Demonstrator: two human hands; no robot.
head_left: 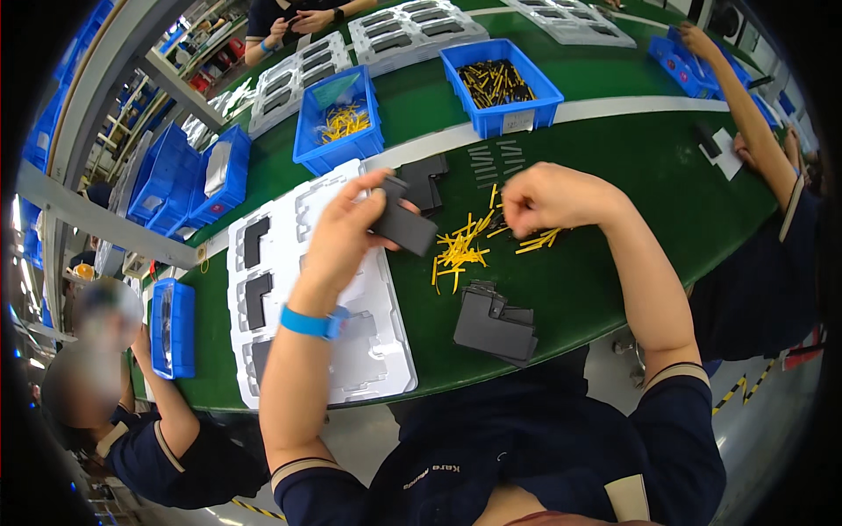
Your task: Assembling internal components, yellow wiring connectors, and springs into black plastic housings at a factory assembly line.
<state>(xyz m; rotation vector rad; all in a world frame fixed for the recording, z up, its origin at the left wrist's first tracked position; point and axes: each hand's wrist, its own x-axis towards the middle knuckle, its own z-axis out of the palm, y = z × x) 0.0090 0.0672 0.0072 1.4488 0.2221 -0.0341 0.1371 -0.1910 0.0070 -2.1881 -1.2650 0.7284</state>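
My left hand (349, 223) grips a dark grey flat part (406, 226), held up above the right edge of a white molded tray (373, 307). To its right, my right hand (554, 200) is closed with its fingertips pointing down at the yellow strips (463, 247). What those fingertips hold, if anything, is hidden. Just beyond my left hand lie dark L-shaped parts (424, 180). A stack of similar dark grey parts (495, 323) rests nearer to me. Small dark strips (485, 165) are laid out in rows past my right hand.
A blue bin with yellow strips (344, 123) and another with dark and yellow strips (496, 83) stand across the green table (605, 289). The white tray holds several dark parts (257, 241). Other people work at the left, right and far side. More white trays (412, 35) lie beyond.
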